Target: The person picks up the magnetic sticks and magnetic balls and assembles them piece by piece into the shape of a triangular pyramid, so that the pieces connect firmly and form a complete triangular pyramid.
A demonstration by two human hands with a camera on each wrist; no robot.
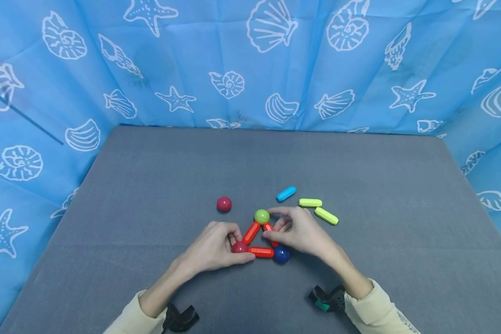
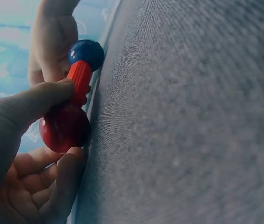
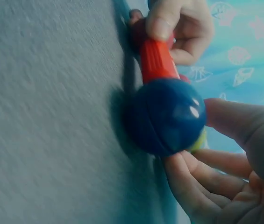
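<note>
Triangle of red rods (image 1: 261, 252) with a ball at each corner is what we've got, flat on the table (image 1: 150, 185), between both hands. From the head view, our left hand (image 1: 215, 246) has thumb and fingers around the crimson ball (image 1: 240, 248) at the left corner, while our right hand (image 1: 300, 232) looks to be pinching the right red rod (image 1: 270, 232), index fingertip at the green ball (image 1: 261, 216). The blue ball (image 1: 281, 254) is the right corner. We'd guess the weak spot is that pinched side: push the rod crooked and it could shove the green ball off line and pop the left rod loose. Left wrist view shows our thumb lying over the joint where the bottom rod meets the crimson ball, fingers curled behind, so pressing too hard there might tip that rod off its ball. Right wrist view has the blue ball smack in front, so we can't tell how well the right rod seats behind it; nothing clamps that ball directly as far as we can see, so a sideways knock could roll it and open up the corner.
</note>
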